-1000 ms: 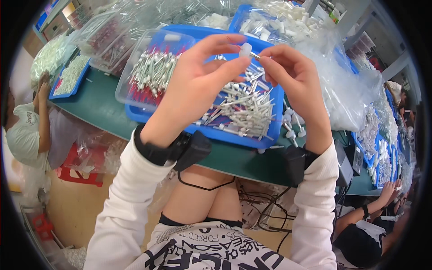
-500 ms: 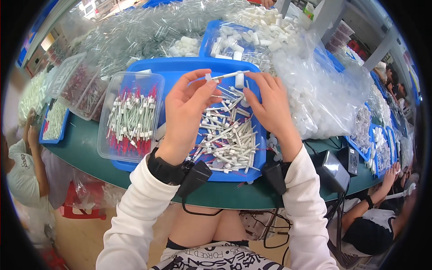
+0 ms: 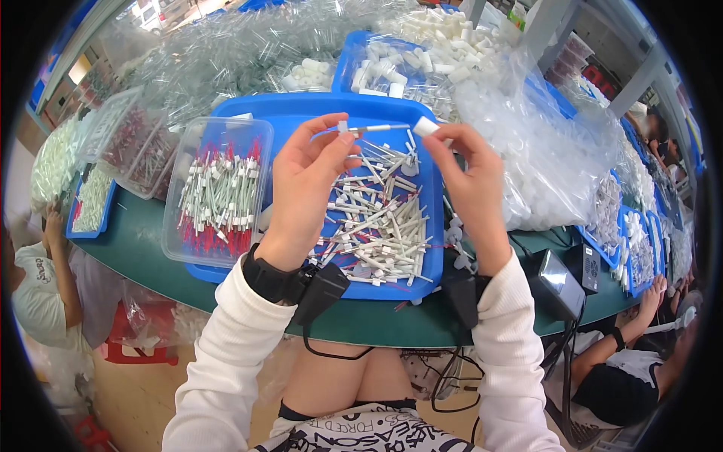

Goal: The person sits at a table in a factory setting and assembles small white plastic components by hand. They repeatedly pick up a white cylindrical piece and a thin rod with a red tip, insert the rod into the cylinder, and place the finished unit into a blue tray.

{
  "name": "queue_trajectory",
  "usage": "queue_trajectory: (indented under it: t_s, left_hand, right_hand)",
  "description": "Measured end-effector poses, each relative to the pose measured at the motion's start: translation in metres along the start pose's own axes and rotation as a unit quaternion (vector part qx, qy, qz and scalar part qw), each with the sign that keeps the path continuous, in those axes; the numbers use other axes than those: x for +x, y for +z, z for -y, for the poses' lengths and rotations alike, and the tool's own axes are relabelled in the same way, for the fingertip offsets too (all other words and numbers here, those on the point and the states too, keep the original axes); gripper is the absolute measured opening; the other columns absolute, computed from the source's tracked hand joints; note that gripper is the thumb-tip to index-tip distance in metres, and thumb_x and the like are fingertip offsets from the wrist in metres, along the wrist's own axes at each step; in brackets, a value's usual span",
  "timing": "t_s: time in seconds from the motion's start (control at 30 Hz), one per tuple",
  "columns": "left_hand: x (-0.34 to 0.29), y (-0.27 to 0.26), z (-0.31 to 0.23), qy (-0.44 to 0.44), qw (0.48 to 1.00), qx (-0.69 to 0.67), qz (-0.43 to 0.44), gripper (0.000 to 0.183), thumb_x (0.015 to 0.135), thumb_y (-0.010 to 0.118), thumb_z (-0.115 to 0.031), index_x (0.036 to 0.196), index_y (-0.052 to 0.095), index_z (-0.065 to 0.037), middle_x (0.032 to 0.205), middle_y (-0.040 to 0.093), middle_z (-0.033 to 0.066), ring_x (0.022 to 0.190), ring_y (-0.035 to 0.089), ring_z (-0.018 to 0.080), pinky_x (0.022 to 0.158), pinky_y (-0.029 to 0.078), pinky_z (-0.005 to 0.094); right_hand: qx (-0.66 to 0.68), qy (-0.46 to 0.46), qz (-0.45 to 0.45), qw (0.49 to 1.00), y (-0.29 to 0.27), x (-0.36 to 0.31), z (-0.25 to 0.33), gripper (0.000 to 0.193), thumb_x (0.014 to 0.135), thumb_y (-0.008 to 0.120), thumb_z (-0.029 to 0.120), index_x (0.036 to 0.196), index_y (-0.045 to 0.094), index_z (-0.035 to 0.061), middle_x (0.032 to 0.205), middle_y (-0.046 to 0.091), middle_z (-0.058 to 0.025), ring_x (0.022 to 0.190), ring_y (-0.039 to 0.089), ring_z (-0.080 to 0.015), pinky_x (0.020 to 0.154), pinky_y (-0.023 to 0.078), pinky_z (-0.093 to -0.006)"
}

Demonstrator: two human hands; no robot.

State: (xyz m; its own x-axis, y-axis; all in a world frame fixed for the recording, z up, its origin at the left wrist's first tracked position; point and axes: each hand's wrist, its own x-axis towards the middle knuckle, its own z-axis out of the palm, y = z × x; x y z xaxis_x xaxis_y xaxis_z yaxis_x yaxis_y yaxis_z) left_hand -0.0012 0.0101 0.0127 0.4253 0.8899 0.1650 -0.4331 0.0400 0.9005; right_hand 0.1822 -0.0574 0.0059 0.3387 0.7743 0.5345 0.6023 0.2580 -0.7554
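The left hand (image 3: 305,169) pinches a thin white stick (image 3: 376,128) by its left end, between thumb and fingers; the right hand (image 3: 468,162) pinches a white cap (image 3: 425,126) between thumb and fingertips. Both are raised over the far part of the blue tray (image 3: 361,111). The stick lies nearly level, its right end pointing at the cap; whether they touch, I cannot tell. Gripping only one end leaves the rest of the stick bare, and the fingertip hold probably suits such small pieces.

Loose sticks (image 3: 392,233) lie in a jumble in the tray, below the hands and presumably within easy reach. At left, a clear box (image 3: 175,196) overlaps the tray, its bundle (image 3: 220,188) laid roughly in line, perhaps to keep it apart from the jumble.

Beyond lie a second tray (image 3: 346,64) with white pieces and a heap of clear tubes (image 3: 226,56). A bulky bag (image 3: 557,166) crowds the right side, limiting room there. Cables (image 3: 339,358) hang by the near table edge.
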Motion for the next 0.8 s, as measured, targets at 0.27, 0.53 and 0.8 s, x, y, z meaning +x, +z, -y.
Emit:
queue_trajectory:
  t_s: [0.27,0.53,0.8]
  left_hand:
    - [-0.002,-0.001,0.0,0.013,0.999,0.002,0.047,0.032,0.087,0.056,-0.011,0.116,0.048,0.001,0.103,0.057,0.0124,0.091,0.054,0.0152,0.08,0.045,0.0298]
    - [-0.004,0.001,-0.001,0.053,0.993,0.047,0.093,0.028,0.084,0.057,-0.003,0.112,0.053,0.001,0.1,0.061,0.011,0.09,0.058,0.014,0.079,0.047,0.0261]
    - [-0.003,0.0,0.001,0.057,0.986,0.09,0.131,0.029,0.081,0.058,0.003,0.109,0.054,0.002,0.106,0.061,0.0154,0.097,0.058,0.0182,0.087,0.046,0.0295]
  right_hand:
    - [0.207,0.002,0.03,0.978,-0.007,-0.004,0.013,0.023,0.08,0.063,0.0,0.102,0.056,-0.0032,0.099,0.061,-0.0117,0.089,0.061,-0.0162,0.079,0.048,-0.0262]
    - [0.275,0.085,0.098,0.953,-0.014,-0.004,0.019,0.021,0.083,0.06,0.005,0.101,0.057,-0.0045,0.09,0.063,-0.0098,0.077,0.06,-0.0129,0.07,0.048,-0.0238]
    - [0.225,0.086,0.108,0.965,-0.013,-0.008,0.014,0.017,0.086,0.057,0.008,0.099,0.055,-0.0024,0.081,0.061,-0.0047,0.072,0.058,-0.0094,0.064,0.047,-0.0213]
